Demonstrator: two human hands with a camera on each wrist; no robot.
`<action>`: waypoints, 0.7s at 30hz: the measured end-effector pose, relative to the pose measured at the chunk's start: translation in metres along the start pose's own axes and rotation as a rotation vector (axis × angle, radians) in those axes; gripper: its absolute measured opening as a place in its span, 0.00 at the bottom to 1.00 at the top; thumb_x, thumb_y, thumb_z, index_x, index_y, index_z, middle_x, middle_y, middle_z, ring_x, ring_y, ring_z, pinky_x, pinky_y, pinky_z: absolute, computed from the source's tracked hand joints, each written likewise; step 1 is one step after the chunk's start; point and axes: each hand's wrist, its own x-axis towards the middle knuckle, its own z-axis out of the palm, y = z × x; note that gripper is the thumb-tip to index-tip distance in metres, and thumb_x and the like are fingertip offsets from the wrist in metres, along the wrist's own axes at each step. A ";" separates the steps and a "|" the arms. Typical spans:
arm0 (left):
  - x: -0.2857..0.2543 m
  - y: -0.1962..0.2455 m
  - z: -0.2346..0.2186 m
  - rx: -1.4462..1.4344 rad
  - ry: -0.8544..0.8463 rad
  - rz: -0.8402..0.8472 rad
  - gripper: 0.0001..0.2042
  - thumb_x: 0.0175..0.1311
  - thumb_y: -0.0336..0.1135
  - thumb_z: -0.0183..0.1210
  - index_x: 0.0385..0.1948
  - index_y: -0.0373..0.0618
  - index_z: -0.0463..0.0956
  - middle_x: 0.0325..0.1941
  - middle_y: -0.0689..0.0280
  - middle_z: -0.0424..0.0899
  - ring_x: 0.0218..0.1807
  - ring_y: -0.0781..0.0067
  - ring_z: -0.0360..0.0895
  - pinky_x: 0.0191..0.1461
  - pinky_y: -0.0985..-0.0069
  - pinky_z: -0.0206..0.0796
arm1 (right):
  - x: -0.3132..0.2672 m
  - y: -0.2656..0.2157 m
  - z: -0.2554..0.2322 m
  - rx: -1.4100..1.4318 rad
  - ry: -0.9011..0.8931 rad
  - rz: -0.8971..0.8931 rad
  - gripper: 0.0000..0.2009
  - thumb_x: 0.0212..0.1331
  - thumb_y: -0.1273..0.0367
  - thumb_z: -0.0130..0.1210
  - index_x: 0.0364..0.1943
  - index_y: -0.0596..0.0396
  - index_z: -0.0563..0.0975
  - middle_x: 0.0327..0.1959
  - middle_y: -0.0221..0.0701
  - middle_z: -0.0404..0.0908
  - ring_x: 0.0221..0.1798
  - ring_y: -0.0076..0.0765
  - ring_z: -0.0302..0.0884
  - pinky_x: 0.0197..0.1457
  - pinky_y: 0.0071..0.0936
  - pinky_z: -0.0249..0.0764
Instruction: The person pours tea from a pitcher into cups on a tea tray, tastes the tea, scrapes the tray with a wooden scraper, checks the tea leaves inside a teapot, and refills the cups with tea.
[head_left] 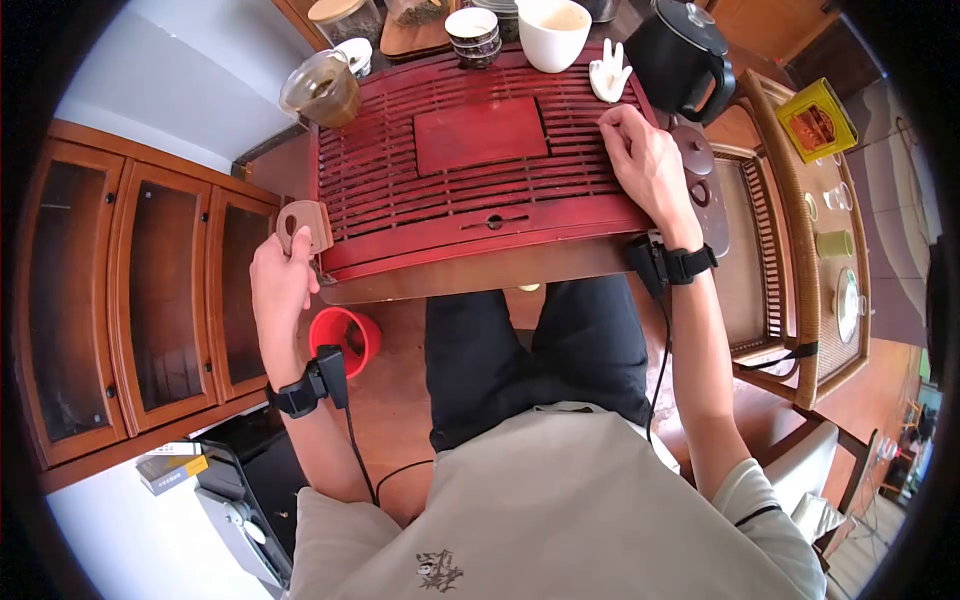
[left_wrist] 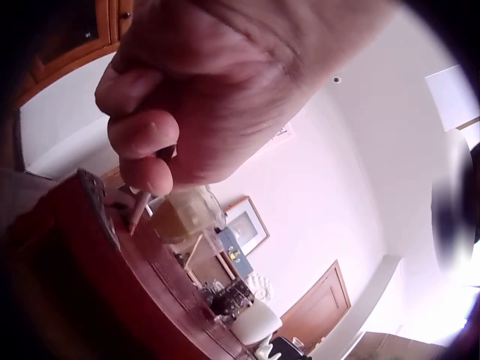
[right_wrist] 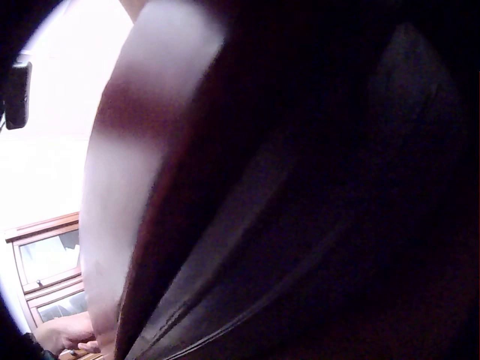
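Note:
A flat brown piece with a hole [head_left: 307, 226] stands at the front left corner of the red slatted tea tray [head_left: 480, 225]. My left hand [head_left: 282, 283] pinches its lower edge; in the left wrist view that hand [left_wrist: 202, 97] has curled fingers, with a thin brown edge [left_wrist: 140, 211] below them. On the tray's right side rests my right hand [head_left: 648, 165], its fingers loosely bent and nothing seen in them. Just beyond it is a white hand-shaped figurine [head_left: 609, 74]. The right wrist view is mostly dark and does not show the right hand's fingers.
A glass pitcher of tea [head_left: 322, 88] stands at the tray's back left. Stacked small cups [head_left: 474, 38] and a white cup [head_left: 553, 34] are at the back. Right of the tray are a black kettle [head_left: 680, 55] and a brown teapot [head_left: 692, 152]. A red bin [head_left: 370, 340] stands below left.

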 end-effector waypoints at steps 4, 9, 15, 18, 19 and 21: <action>-0.008 0.035 0.023 0.102 -0.044 0.056 0.19 0.70 0.45 0.51 0.28 0.35 0.73 0.12 0.60 0.76 0.13 0.69 0.76 0.18 0.70 0.64 | 0.003 -0.003 0.004 0.027 0.049 -0.032 0.06 0.63 0.67 0.53 0.38 0.53 0.76 0.26 0.42 0.81 0.32 0.53 0.81 0.36 0.43 0.75; -0.011 0.089 0.076 0.081 -0.191 0.317 0.15 0.69 0.42 0.50 0.41 0.37 0.77 0.18 0.53 0.79 0.22 0.55 0.81 0.31 0.60 0.72 | 0.003 -0.006 -0.003 0.004 -0.013 0.034 0.06 0.63 0.67 0.52 0.38 0.53 0.76 0.30 0.43 0.83 0.35 0.52 0.82 0.39 0.43 0.76; -0.007 0.138 0.148 0.090 -0.273 0.623 0.18 0.70 0.42 0.47 0.32 0.33 0.77 0.17 0.54 0.81 0.22 0.60 0.82 0.33 0.63 0.74 | 0.004 -0.005 -0.001 0.001 -0.011 0.054 0.07 0.63 0.67 0.52 0.39 0.53 0.77 0.32 0.44 0.83 0.37 0.55 0.81 0.41 0.44 0.75; -0.015 0.162 0.168 0.087 -0.348 0.613 0.19 0.69 0.42 0.47 0.34 0.32 0.78 0.17 0.55 0.80 0.23 0.58 0.83 0.36 0.61 0.75 | 0.004 -0.003 -0.001 0.015 -0.001 0.042 0.07 0.63 0.66 0.52 0.39 0.54 0.77 0.32 0.46 0.82 0.37 0.56 0.81 0.40 0.45 0.75; -0.014 0.162 0.169 0.079 -0.343 0.602 0.19 0.69 0.42 0.47 0.34 0.32 0.78 0.17 0.55 0.80 0.23 0.58 0.83 0.36 0.61 0.75 | 0.004 -0.003 -0.001 0.014 -0.012 0.033 0.07 0.63 0.66 0.52 0.39 0.54 0.77 0.32 0.46 0.82 0.37 0.56 0.81 0.40 0.45 0.75; -0.010 0.160 0.170 0.074 -0.308 0.634 0.19 0.69 0.43 0.48 0.31 0.32 0.78 0.17 0.56 0.81 0.24 0.57 0.83 0.36 0.62 0.75 | 0.005 -0.004 -0.001 0.017 -0.018 0.058 0.07 0.63 0.67 0.53 0.39 0.54 0.77 0.31 0.47 0.82 0.36 0.57 0.81 0.39 0.45 0.75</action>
